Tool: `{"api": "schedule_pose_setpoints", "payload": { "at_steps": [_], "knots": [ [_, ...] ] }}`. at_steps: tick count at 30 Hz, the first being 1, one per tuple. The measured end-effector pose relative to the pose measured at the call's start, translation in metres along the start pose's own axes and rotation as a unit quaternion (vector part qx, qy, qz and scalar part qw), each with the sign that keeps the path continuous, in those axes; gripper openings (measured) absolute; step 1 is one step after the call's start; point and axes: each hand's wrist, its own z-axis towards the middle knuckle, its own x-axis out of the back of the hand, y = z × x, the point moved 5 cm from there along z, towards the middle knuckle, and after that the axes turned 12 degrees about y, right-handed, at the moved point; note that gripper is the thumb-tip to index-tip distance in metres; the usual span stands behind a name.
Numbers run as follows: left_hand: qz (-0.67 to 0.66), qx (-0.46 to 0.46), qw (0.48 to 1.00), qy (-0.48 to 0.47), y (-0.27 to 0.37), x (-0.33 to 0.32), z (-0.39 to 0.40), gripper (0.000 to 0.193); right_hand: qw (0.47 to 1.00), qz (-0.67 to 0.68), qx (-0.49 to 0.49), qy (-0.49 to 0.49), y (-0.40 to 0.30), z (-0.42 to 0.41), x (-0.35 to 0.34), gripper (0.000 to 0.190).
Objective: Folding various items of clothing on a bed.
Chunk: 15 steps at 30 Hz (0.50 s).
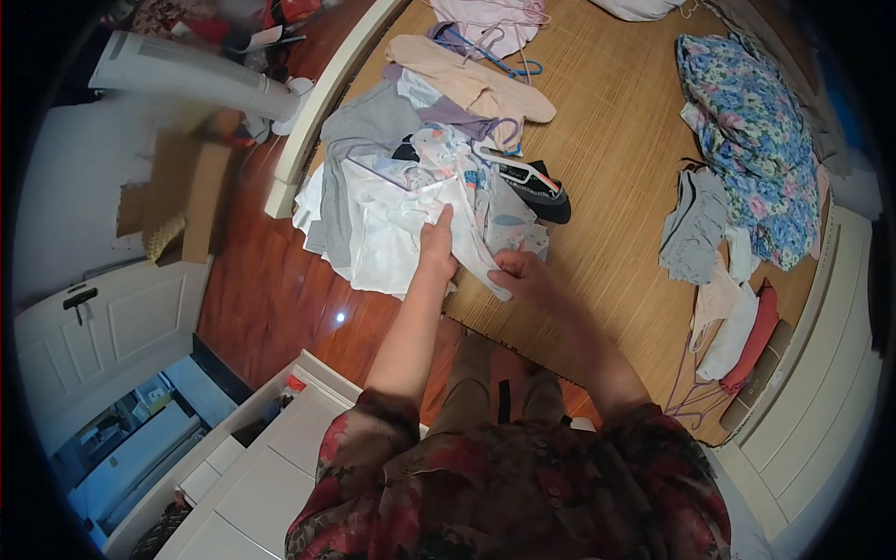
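My left hand point(439, 245) grips a white garment point(392, 241) spread over a clothes pile at the bed's near corner. My right hand point(514, 273) pinches the end of a narrow white part of it, perhaps a sleeve, stretched down to the right. Behind my hands lie a patterned light garment point(507, 210), a white hanger point(521, 168) and a black garment point(549, 203). Grey cloth point(371, 119) shows at the pile's left side. Farther up are a beige garment point(476, 77), a blue hanger point(518, 71) and a pink garment point(490, 21).
A bed with a woven mat point(609, 140) is before me. On its right lie a blue floral cloth point(749, 147), grey shorts point(693, 224), a red item point(756, 336) and purple hangers point(693, 395). A white bed rail point(283, 185), cardboard box point(185, 196) and white cabinet point(273, 462) stand leftward.
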Motion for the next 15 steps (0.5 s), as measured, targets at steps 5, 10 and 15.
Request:
{"api": "schedule_pose_setpoints", "payload": {
  "at_steps": [5,10,15],
  "knots": [
    [0.139,-0.031,0.947,0.288,-0.012,0.037,0.002,0.03,0.969,-0.071,0.093,0.216,0.044,0.026,0.039,0.016],
    [0.137,-0.086,0.968,0.193,-0.017,0.058,0.001,0.028,0.843,-0.316,0.222,0.375,0.025,0.077,0.071,0.017],
    [0.287,-0.205,0.922,0.162,0.017,0.06,0.003,0.026,0.848,-0.424,0.093,0.303,0.047,0.134,0.064,0.022]
  ]
}}
